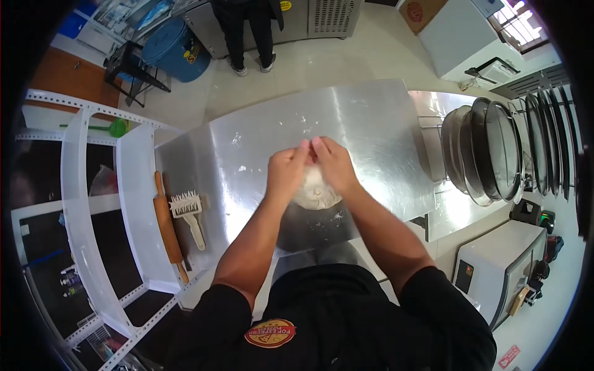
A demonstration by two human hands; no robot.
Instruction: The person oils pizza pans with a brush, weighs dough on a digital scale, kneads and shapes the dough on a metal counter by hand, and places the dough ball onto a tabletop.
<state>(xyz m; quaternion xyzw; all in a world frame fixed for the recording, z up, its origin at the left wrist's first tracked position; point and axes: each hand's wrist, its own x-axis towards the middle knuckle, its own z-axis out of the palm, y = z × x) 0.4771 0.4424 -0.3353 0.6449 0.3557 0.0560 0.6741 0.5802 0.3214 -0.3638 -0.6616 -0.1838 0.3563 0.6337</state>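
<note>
A pale ball of dough (316, 193) rests on the steel table (260, 130), close to its near edge. My left hand (288, 168) and my right hand (332, 162) press in on the dough from either side. Both hands are closed, fingers curled, with the thumbs almost meeting at the far side. My hands cover the far part of the dough. White flour specks are scattered around it. Left of the dough lie a dough docker (187, 209) with white spikes and a wooden rolling pin (166, 226).
White perforated shelving (133, 204) stands along the left. Round pizza pans (479, 148) are racked upright at the right, above a white appliance (495, 266). Across the room are a blue bin (176, 52), a black stool (133, 71) and a standing person (250, 31).
</note>
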